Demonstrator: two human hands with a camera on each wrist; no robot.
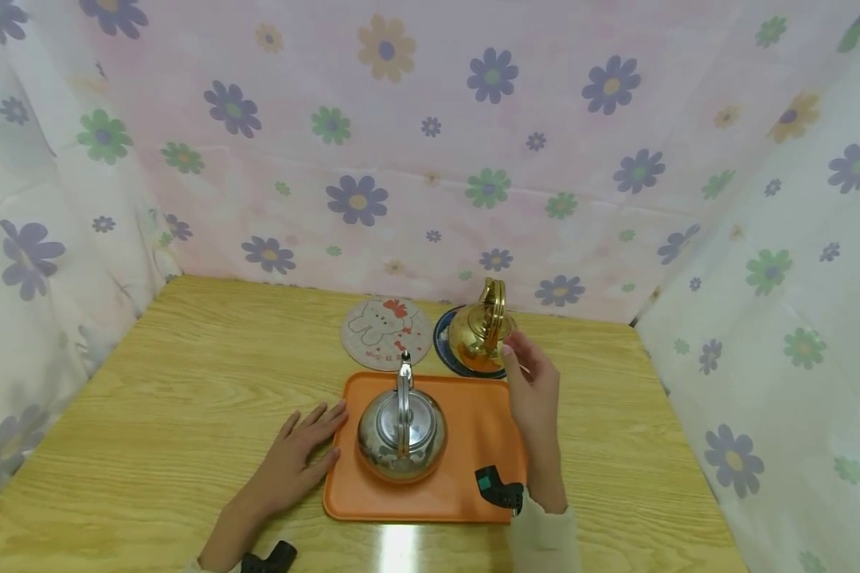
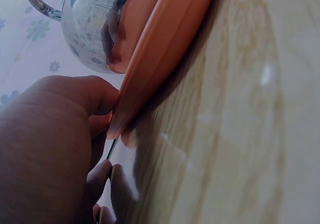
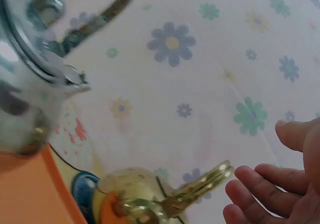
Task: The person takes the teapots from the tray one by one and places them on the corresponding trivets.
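- Hands at an orange tray [image 1: 473, 446] on a wooden table [image 1: 186, 398], floral cloth [image 1: 430, 159] hung behind and on both sides.
- Left hand [image 1: 297, 458]: flat on the table, fingers straight, fingertips touching the tray's left rim. Released, grasping nothing. Left wrist view shows the same contact, with the tray edge [image 2: 150, 83] against the fingers [image 2: 100, 176].
- Right hand [image 1: 533, 390]: raised over the tray's far right corner, fingers loosely extended, holding nothing. Right wrist view shows fingertips [image 3: 250, 181] just short of the gold handle [image 3: 205, 186], apart from it, no contact visible.
- Gold kettle [image 1: 478, 334]: upright on a dark blue coaster [image 1: 444, 350], just beyond the tray's far edge. It lies directly ahead of the right grip and slightly to its left. Its handle stands up, and the arch looks to run roughly fore-aft from the person, seen nearly edge-on.
- Silver kettle [image 1: 402, 434]: upright on the tray between both hands, handle up, arch also seen edge-on. Nearer the left grip than the right, neither touching it.
- Round cartoon mat [image 1: 387, 333]: flat on the table, just left of the blue coaster, beyond the tray, well off from the left grip.
- Key relation: right hand is far nearer the gold kettle; left hand is on the tray's other side.
- Judgement: a small forward reach would likely put the right fingers at the handle.
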